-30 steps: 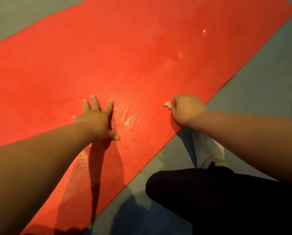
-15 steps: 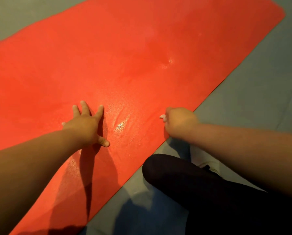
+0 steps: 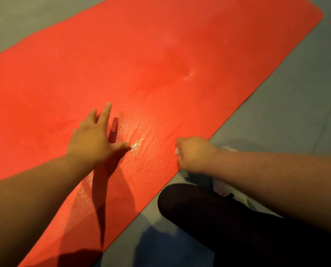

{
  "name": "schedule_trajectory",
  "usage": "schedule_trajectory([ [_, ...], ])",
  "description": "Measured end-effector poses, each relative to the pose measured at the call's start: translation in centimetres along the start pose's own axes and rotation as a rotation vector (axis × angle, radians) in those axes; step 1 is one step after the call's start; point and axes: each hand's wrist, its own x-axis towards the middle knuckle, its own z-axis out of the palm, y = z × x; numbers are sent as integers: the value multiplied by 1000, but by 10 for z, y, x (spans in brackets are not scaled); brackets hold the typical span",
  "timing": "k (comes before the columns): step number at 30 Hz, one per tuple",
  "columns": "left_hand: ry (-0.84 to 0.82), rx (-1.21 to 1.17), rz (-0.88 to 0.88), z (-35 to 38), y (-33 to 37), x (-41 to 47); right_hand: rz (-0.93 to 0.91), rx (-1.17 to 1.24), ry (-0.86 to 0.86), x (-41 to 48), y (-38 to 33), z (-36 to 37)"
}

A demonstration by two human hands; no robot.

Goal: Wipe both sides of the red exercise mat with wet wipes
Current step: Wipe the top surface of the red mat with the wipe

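Left hand: my left hand [image 3: 92, 139] is open with the fingers straight and fanned. A moment ago it lay flat and pressed on the red exercise mat [image 3: 160, 64]. Now the fingers appear raised, because their shadow falls clear of them to the right. I cannot tell whether the heel of the hand still touches.
What that means: I read this as the bracing hand letting go to shift along, so this stretch is likely finished and the next one is about to start.
Wet patch: a glossy streak [image 3: 137, 145] sits between the two hands, with another glint further up the mat. This upper face has evidently been wiped here. The underside is out of view, so I judge it still to do.
Right hand: my right hand [image 3: 196, 154] is curled into a fist on the mat's near long edge, much where it was. It grips a small white scrap, the wet wipe [image 3: 177, 150], which barely peeks out at the knuckles.
Mat position: it lies flat on the grey floor [image 3: 285, 112], with my dark-clad knee [image 3: 208, 212] just beside its near edge.
Mat axis: the long axis runs from lower left to upper right. The rounded far short end points to the upper right corner.
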Motion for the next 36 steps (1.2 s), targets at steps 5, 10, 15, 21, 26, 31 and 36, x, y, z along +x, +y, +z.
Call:
schedule_trajectory([
  [5, -157, 40, 108, 8, 29, 17, -193, 3, -66, -5, -8, 13],
  [10, -221, 181, 61, 18, 37, 16, 75, -39, 129, 4, 51, -15],
  [15, -247, 170, 28, 15, 42, 20, -186, -69, -309, 9, 26, -5],
  [21, -348, 162, -28, 13, 50, 23, -28, -58, 98, 23, 90, -26],
  [26, -414, 174, -68, 8, 64, 28, 215, -51, 202, 49, 138, -54],
  [31, -441, 175, -110, 13, 74, 22, -150, 84, 87, 30, 85, -24],
  [36, -427, 166, -109, 13, 73, 19, 15, 9, 212, 79, 138, -55],
])
